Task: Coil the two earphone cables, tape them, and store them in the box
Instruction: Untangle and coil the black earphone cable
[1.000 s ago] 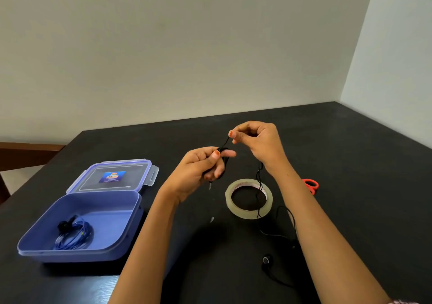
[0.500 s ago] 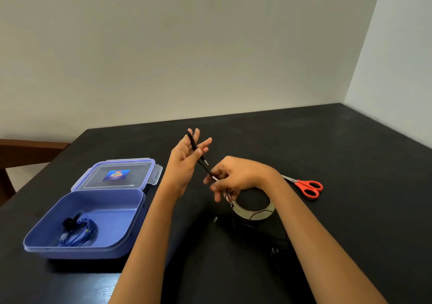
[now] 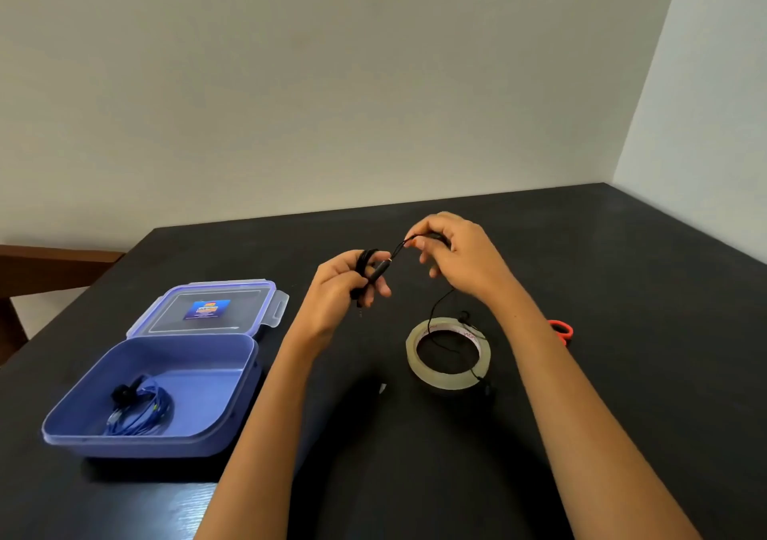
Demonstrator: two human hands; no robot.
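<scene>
While the left hand (image 3: 344, 286) grips a small bundle of black earphone cable (image 3: 365, 263) looped round its fingers above mid-desk, the right hand (image 3: 454, 257) pinches the free run between thumb and fingertip, just beside it. The plug (image 3: 379, 270) sticks out of the left grip. The loose tail drops from the right hand and crosses the tape roll (image 3: 442, 381) onto the desk (image 3: 622, 290). Blue earphones (image 3: 141, 413) sit coiled in the open box (image 3: 145, 444) near the desk's left edge; can't tell if they're taped. Scissors (image 3: 562, 329) lie toward the right edge, half hidden by the forearm.

Handling guess: the cable is light, limp and slightly springy, so the loops likely pop open if the left grip relaxes. Hold across all loops at once and feed with a light pinch. No yanking at the plug joint, probably the weak point. The tail may snag on the roll.
</scene>
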